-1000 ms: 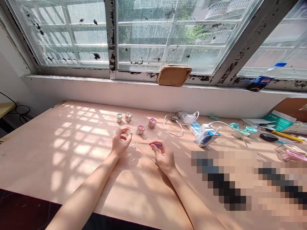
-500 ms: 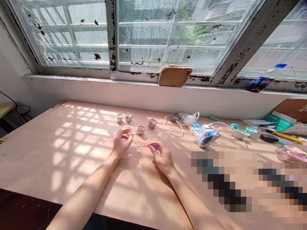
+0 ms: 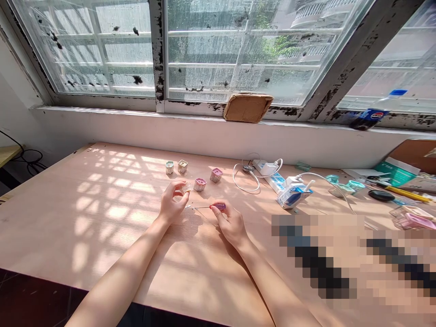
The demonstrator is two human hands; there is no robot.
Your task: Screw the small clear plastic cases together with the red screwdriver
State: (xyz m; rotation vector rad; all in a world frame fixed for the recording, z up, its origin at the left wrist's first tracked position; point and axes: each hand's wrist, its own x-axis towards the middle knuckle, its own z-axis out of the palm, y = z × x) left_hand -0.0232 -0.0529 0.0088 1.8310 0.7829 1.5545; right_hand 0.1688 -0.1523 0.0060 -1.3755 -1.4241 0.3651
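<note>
Between the thumb and fingers of my left hand (image 3: 173, 200) is a small clear plastic box (image 3: 186, 187), partly covered by the fingers. My right hand (image 3: 231, 223) is closed around the purple and red handle of a screwdriver (image 3: 218, 206). Its thin metal shaft points left, toward my left hand, close above the table, with tiny bits near the tip too small to name. Just beyond the hands stand a pink-topped small box (image 3: 200, 184) and a second pink-topped box (image 3: 216, 175). Farther back are a teal-topped box (image 3: 169, 167) and a cream-topped box (image 3: 182, 166).
A power strip (image 3: 272, 178) with plugs and white cables lies right of the boxes. Beside it stands a blue-and-white carton (image 3: 293, 196). Teal parts, a black mouse (image 3: 381, 195) and a yellow tool (image 3: 410, 194) are farther right. A cola bottle (image 3: 371, 118) leans on the sill.
Almost nothing differs. Both hands keep their grip and place, and the screwdriver tip has shifted very slightly.
</note>
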